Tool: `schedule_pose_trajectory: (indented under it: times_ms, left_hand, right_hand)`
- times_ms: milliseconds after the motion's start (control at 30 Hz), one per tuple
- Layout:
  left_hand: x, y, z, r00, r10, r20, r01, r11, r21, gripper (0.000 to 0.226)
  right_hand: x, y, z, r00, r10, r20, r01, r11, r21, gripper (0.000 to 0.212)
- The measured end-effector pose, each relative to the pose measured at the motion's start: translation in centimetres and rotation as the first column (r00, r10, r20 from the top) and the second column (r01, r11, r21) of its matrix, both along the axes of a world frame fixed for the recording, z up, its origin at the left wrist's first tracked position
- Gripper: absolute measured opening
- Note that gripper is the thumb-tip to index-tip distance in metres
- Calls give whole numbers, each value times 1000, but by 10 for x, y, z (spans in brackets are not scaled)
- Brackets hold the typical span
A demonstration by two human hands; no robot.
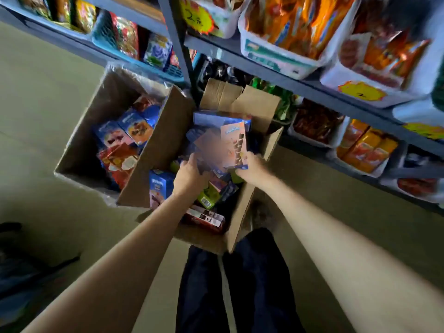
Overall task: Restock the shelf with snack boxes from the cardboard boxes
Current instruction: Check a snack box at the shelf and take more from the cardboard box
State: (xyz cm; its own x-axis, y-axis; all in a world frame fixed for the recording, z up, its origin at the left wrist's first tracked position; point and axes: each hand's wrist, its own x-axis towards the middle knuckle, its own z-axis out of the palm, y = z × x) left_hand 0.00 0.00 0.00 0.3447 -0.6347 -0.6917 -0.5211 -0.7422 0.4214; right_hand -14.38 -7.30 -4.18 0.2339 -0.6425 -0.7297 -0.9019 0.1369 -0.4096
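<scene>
Head view: we see, frame centre, right hand gripping pale snack box at lower edge, above open cardboard box. Left hand grips blurred box. Snack box upright, long axis vertical. We judge it light, stiff, crushable; best held by narrow sides.

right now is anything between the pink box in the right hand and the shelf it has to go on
Nothing visible blocks it. The right hand holds the pink snack box above the open cardboard box, clear of its raised flaps. The shelf beyond is crowded with full tubs.
</scene>
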Motion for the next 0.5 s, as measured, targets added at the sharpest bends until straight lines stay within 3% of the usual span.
schedule_pose_trajectory:
  times_ms: [167, 300, 400, 500]
  left_hand:
    - [-24, -24, -97, 988, 149, -35, -147, 987, 62, 51]
    - [-42, -40, -139, 942, 320, -97, -314, 946, 75, 47]
    - [-43, -40, -144, 904, 405, -137, -403, 914, 43, 51]
    - [-27, -39, -130, 880, 439, -182, -441, 897, 30, 61]
  right_hand:
    - [16, -46, -82, 998, -54, -40, 53, 998, -25, 67]
    - [27, -67, -126, 981, -188, -42, 189, 982, 10, 90]
    - [35, -69, -138, 952, -304, -31, 304, 953, 0, 89]
    - [35, -68, -115, 971, -239, -17, 239, 971, -8, 83]
